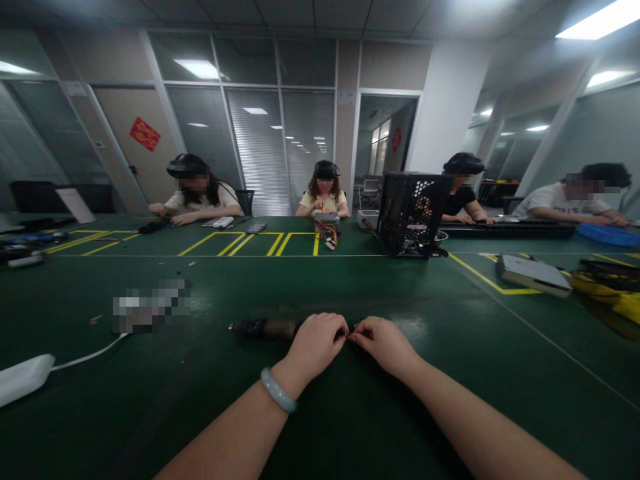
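Observation:
A long dark tool that looks like an electric screwdriver (pixel 278 329) lies crosswise on the green table, its small metal tip pointing left. Its body is brown, with a black collar towards the tip. My left hand (pixel 318 343) is closed over the tool's right part, thumb and fingers drawn together. Close beside it, my right hand (pixel 384 343) pinches with thumb and forefinger near the tool's right end. What lies between those fingertips is too small and too hidden to make out. My fingers cover the tool's right end.
A blurred-out phone-like object (pixel 150 307) with a white cable and a white power strip (pixel 25 380) lie at left. A black computer case (pixel 413 213) stands across the table. A silver drive box (pixel 534 275) and a yellow-black bag (pixel 613 293) sit right. Several people work opposite.

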`<state>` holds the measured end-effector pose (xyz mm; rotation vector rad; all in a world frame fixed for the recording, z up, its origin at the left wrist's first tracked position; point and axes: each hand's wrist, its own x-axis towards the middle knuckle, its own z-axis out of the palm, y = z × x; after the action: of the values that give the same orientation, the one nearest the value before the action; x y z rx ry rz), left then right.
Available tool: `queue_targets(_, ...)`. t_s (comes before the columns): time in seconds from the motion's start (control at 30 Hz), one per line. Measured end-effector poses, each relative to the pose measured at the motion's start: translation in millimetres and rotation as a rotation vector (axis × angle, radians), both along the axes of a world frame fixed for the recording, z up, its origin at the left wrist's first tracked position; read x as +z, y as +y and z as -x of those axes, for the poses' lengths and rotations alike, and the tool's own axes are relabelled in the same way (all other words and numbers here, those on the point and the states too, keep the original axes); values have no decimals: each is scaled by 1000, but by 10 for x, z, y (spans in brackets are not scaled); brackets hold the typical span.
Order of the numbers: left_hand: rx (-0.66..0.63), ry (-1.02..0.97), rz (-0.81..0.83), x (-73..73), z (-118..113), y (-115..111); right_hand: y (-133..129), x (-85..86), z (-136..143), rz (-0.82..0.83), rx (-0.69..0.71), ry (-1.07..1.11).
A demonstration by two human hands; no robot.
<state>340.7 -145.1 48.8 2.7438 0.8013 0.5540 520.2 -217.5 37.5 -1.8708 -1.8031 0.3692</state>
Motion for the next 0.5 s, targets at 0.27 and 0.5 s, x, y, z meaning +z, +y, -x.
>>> queue_targets(0.27,4,-15,5,-51,0,29,15,-9,-8,-2,7,4)
queue_targets(0.5,13,22,-35,-55,-22,34,3,-27,10,-26,-19,-27)
